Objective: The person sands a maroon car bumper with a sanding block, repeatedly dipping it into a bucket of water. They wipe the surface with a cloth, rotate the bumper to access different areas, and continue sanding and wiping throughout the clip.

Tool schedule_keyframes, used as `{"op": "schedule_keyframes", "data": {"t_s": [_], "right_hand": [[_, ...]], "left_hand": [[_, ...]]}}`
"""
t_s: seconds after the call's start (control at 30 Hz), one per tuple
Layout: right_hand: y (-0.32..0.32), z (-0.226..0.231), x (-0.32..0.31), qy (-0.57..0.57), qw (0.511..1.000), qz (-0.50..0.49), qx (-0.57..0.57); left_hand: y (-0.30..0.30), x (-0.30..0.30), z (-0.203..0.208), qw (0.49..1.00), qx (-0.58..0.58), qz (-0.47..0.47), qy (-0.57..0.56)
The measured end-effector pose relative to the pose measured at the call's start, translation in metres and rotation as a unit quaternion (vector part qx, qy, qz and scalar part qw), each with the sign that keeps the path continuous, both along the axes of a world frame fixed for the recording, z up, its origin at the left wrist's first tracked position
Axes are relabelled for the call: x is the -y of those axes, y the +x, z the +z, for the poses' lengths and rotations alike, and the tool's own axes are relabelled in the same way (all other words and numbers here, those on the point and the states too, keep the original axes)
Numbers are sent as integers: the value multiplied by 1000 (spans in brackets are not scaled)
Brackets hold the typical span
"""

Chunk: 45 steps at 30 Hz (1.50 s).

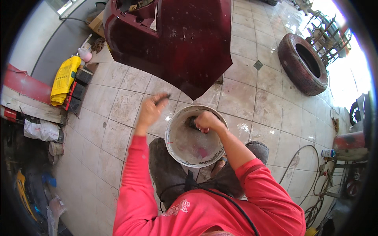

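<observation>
A round white bucket [167,138] with cloudy greyish water stands on the floor between my knees. My right hand [209,121] reaches over its far rim, fingers closed round a dark thing [192,122] whose kind I cannot make out. A pinkish patch [202,152] shows in the water. Left of the bucket, my left hand [151,113] is raised, slightly blurred, its fingers closed on a small dark piece [163,99]. Just beyond both hands is a glossy dark red car body panel [189,51], wet-looking, its pointed corner close to the bucket's far rim.
A tyre [289,65] lies on the tiled floor [267,104] at the right, near a metal rack [328,37]. Hoses [313,208] coil at the lower right. On the left are a folded yellow bag [64,80], a pink bottle [84,54] and a cardboard box [97,24].
</observation>
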State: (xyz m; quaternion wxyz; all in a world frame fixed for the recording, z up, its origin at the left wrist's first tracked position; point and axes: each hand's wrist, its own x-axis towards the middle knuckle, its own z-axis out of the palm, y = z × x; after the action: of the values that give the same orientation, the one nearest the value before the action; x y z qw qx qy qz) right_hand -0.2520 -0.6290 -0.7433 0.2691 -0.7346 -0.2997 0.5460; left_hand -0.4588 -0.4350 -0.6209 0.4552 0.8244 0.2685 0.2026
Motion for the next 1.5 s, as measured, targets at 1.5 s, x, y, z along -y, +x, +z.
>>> {"op": "schedule_keyframes", "data": {"t_s": [1.5], "right_hand": [[-13,147,-1,-16,900,350,259]], "left_hand": [[47,121,-159,900,-320,-283,82]]}}
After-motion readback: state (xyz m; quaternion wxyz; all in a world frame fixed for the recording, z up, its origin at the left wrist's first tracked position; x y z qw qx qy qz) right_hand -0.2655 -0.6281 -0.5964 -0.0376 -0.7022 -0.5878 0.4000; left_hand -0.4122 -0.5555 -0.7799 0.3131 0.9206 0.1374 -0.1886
